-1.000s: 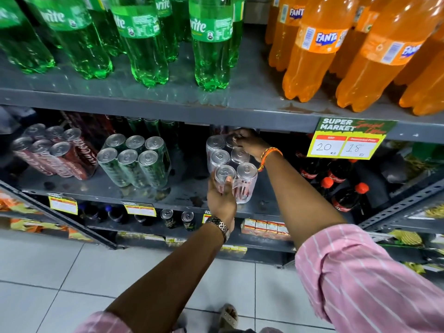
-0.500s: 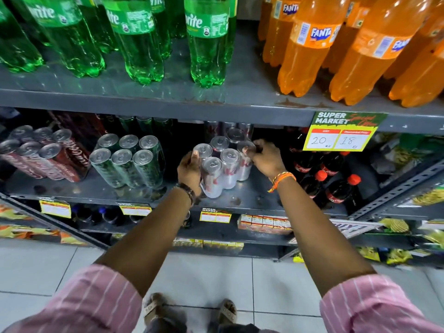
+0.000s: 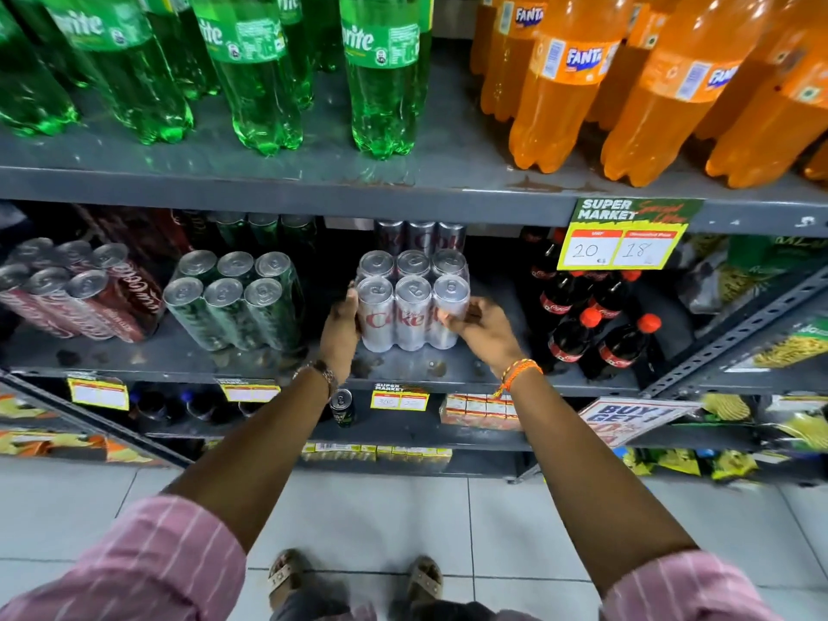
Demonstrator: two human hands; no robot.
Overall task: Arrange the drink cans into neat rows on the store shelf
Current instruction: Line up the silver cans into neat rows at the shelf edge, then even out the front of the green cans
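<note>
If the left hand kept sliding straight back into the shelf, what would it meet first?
Probably nothing soon: the left hand lies along the left side of the silver cans, and the dark gap beside the green cans looks free, though depth there is unclear.

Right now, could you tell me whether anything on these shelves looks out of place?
One dark can stands alone on the lower shelf, away from the can rows. The shelf in front of the silver cans looks stained. The cans themselves sit in tidy rows.
</note>
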